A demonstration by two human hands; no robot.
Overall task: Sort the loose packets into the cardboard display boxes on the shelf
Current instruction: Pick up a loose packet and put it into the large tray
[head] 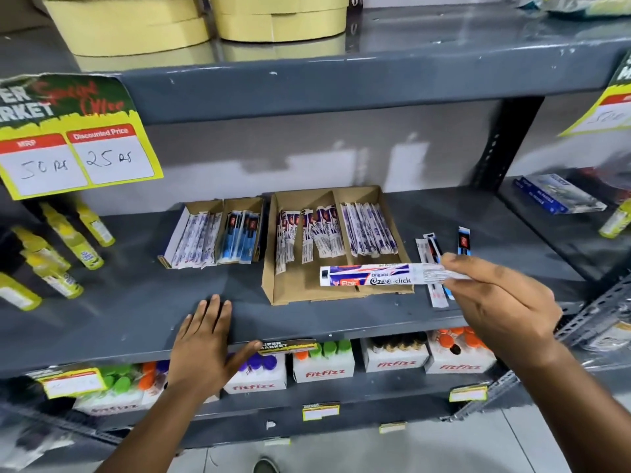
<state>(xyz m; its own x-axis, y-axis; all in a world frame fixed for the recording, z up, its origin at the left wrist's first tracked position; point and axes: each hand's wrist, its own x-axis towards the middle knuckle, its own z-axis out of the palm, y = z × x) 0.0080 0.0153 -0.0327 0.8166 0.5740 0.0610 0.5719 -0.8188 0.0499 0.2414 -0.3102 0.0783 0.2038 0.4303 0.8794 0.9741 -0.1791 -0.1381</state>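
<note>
My right hand (502, 302) pinches one end of a long white pen packet (372, 274) with red and blue print, held level over the front of the large cardboard display box (293, 295). That box has three lanes with several packets in them. Two narrow display boxes (218, 233) stand to its left, one with white packets and one with blue packets. A few loose packets (435, 295) lie on the grey shelf (136, 302) right of the large box, partly behind my hand. My left hand (205, 343) rests flat on the shelf's front edge, fingers spread.
Yellow-green bottles (61, 254) lie at the left of the shelf. A yellow price sign (75, 141) hangs from the upper shelf. Blue boxes (556, 196) sit on the neighbouring shelf at right. White cartons of bottles (324, 367) fill the shelf below.
</note>
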